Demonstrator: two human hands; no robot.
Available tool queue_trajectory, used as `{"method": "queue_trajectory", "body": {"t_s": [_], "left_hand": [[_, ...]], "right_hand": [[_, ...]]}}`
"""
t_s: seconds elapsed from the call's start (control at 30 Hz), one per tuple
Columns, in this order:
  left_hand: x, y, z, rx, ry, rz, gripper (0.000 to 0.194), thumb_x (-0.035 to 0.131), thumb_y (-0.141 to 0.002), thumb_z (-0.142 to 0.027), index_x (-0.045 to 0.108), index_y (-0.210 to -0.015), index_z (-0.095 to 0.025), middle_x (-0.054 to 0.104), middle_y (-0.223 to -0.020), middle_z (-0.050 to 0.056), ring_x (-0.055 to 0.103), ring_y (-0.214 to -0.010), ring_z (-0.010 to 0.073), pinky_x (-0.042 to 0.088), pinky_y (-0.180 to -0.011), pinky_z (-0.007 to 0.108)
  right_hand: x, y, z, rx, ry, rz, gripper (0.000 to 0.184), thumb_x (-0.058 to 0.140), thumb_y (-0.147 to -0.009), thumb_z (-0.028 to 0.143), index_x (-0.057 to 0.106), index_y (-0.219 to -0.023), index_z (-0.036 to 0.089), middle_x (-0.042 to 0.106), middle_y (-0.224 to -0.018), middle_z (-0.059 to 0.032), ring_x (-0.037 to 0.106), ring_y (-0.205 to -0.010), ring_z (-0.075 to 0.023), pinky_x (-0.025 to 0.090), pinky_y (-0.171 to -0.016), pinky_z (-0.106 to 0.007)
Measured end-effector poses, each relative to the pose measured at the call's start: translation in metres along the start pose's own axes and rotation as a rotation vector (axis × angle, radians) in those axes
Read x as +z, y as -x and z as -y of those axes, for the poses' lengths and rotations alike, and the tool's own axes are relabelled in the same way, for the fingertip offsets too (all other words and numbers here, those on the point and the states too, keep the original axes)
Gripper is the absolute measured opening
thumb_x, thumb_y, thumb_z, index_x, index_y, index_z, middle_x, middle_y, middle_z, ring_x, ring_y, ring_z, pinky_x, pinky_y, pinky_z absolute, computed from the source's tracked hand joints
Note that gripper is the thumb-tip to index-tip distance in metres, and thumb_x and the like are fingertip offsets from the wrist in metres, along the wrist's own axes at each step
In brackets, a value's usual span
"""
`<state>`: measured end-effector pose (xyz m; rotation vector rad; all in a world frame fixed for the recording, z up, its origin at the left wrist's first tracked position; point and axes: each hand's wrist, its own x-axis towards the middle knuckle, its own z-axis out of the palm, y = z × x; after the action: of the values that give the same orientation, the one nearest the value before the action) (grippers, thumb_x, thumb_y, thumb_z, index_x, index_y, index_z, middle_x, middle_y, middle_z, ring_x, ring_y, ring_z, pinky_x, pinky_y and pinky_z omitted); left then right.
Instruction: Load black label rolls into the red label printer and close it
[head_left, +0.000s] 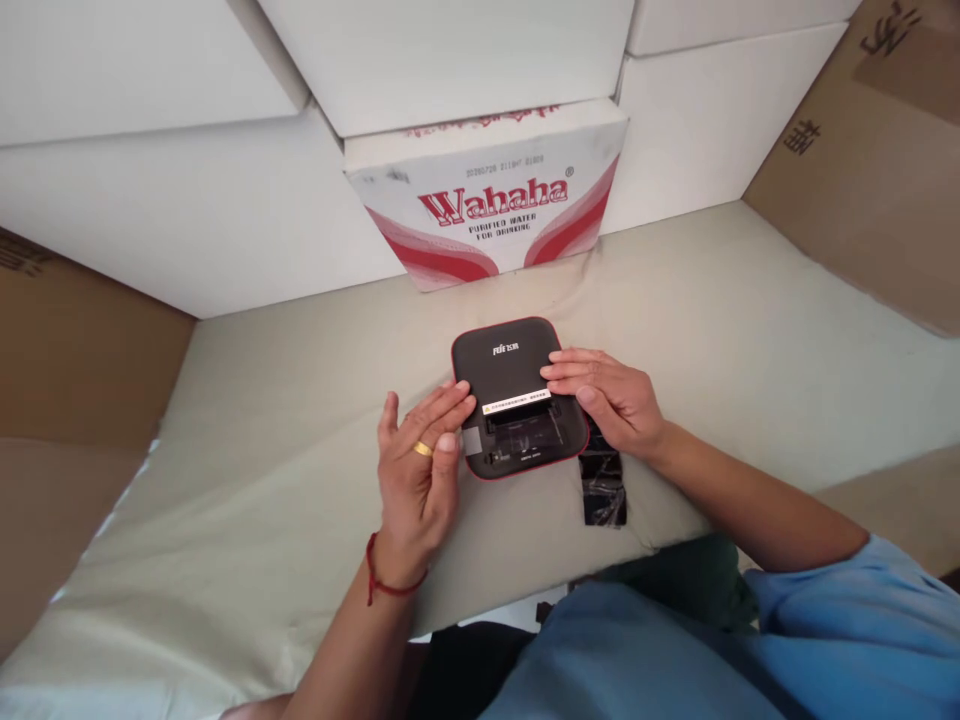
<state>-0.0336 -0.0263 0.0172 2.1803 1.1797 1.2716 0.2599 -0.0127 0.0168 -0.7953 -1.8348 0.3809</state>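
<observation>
A flat black square device (510, 365) with rounded corners and a red rim lies on the cloth-covered surface in front of me. It bears a white warning label, a slot-like recess and a clear film near its lower edge. My left hand (420, 455) touches the device's left edge, fingers stretched out and thumb apart. On the opposite side, my right hand (615, 395) lays its extended fingertips on the top and right edge. Neither hand is wrapped round it. Just below my right hand is a shiny black strip (602, 488), partly tucked by the device's corner.
A Wahaha water carton (495, 215) stands behind the device, against stacked white boxes (472, 60). Brown cardboard boxes border the left (75, 400) and right (862, 150) sides. The pale cloth (300, 400) has some wrinkles, and its front edge lies close to my body.
</observation>
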Motion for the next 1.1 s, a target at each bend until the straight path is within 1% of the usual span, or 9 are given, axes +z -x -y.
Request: {"method": "queue_trajectory", "body": {"t_s": [0.13, 0.27, 0.4, 0.53, 0.67, 0.83, 0.9, 0.97, 1.1], "left_hand": [[0.005, -0.002, 0.004, -0.081, 0.132, -0.043, 0.03, 0.066, -0.112, -0.028, 0.084, -0.132, -0.039, 0.084, -0.144, 0.0, 0.074, -0.142, 0.0217, 0.026, -0.145, 0.051], [0.018, -0.003, 0.009, -0.292, 0.549, -0.102, 0.031, 0.083, -0.098, -0.039, 0.085, -0.13, -0.04, 0.077, -0.153, 0.002, 0.061, -0.158, 0.0312, 0.04, -0.14, 0.055], [0.026, -0.002, 0.014, -0.505, 0.775, -0.095, 0.08, 0.094, -0.085, -0.041, 0.062, -0.157, -0.055, 0.051, -0.18, -0.005, 0.035, -0.177, 0.0335, 0.028, -0.147, 0.057], [0.025, -0.001, 0.017, -0.582, 0.83, -0.048, 0.105, 0.098, -0.082, -0.042, 0.042, -0.167, -0.065, 0.038, -0.187, -0.007, 0.022, -0.182, 0.0316, 0.022, -0.149, 0.057], [0.026, 0.0, 0.019, -0.63, 0.845, -0.002, 0.114, 0.099, -0.08, -0.05, 0.033, -0.171, -0.064, 0.028, -0.192, -0.006, 0.013, -0.184, 0.033, 0.018, -0.15, 0.058], [0.033, 0.0, 0.022, -0.624, 0.868, -0.019, 0.106, 0.099, -0.08, -0.052, 0.04, -0.168, -0.059, 0.03, -0.191, -0.004, 0.015, -0.184, 0.0314, 0.014, -0.151, 0.057], [0.035, 0.001, 0.024, -0.638, 0.901, -0.016, 0.096, 0.098, -0.081, -0.049, 0.049, -0.164, -0.052, 0.037, -0.188, -0.001, 0.024, -0.181, 0.032, 0.021, -0.149, 0.056], [0.036, 0.002, 0.024, -0.653, 0.934, -0.004, 0.085, 0.095, -0.082, -0.046, 0.056, -0.158, -0.045, 0.046, -0.183, 0.003, 0.035, -0.176, 0.0332, 0.029, -0.147, 0.056], [0.035, 0.0, 0.021, -0.649, 0.971, 0.019, 0.069, 0.091, -0.086, -0.038, 0.063, -0.149, -0.034, 0.058, -0.174, 0.008, 0.047, -0.169, 0.0331, 0.039, -0.142, 0.055]], "right_hand": [[0.001, 0.002, 0.009, -0.051, 0.053, 0.034, 0.037, 0.052, -0.118, 0.037, 0.082, -0.133, 0.022, 0.088, -0.133, -0.0129, 0.078, -0.136, -0.0273, 0.059, -0.121, -0.053], [0.004, 0.009, 0.022, -0.26, 0.11, 0.074, 0.043, 0.052, -0.117, 0.049, 0.083, -0.131, 0.023, 0.089, -0.13, -0.0098, 0.075, -0.123, -0.0282, 0.059, -0.11, -0.051], [0.005, 0.015, 0.03, -0.331, 0.159, 0.039, 0.043, 0.053, -0.117, 0.052, 0.084, -0.123, 0.023, 0.091, -0.11, -0.0054, 0.065, -0.098, -0.0258, 0.057, -0.09, -0.046], [0.002, 0.015, 0.032, -0.348, 0.185, 0.086, 0.042, 0.056, -0.116, 0.048, 0.084, -0.121, 0.018, 0.091, -0.112, -0.0086, 0.063, -0.097, -0.0254, 0.055, -0.086, -0.045], [0.002, 0.014, 0.03, -0.349, 0.187, 0.086, 0.034, 0.06, -0.114, 0.042, 0.084, -0.122, 0.02, 0.09, -0.111, -0.0077, 0.066, -0.095, -0.0253, 0.056, -0.084, -0.045], [-0.003, 0.002, 0.035, -0.386, 0.112, 0.115, 0.03, 0.063, -0.112, 0.038, 0.084, -0.116, 0.016, 0.089, -0.106, -0.0129, 0.074, -0.095, -0.0255, 0.061, -0.085, -0.043], [-0.011, -0.012, 0.041, -0.276, 0.048, 0.142, 0.028, 0.061, -0.114, 0.035, 0.084, -0.113, 0.019, 0.089, -0.11, -0.0129, 0.079, -0.099, -0.0243, 0.063, -0.089, -0.041], [-0.018, -0.033, 0.048, -0.025, 0.067, 0.194, 0.03, 0.058, -0.115, 0.033, 0.084, -0.108, 0.021, 0.089, -0.11, -0.0103, 0.082, -0.097, -0.0215, 0.063, -0.088, -0.036], [-0.011, -0.082, 0.058, 0.371, 0.48, 0.593, 0.028, 0.059, -0.112, 0.027, 0.084, -0.101, 0.02, 0.087, -0.104, -0.0079, 0.081, -0.094, -0.0229, 0.057, -0.084, -0.033]]}}
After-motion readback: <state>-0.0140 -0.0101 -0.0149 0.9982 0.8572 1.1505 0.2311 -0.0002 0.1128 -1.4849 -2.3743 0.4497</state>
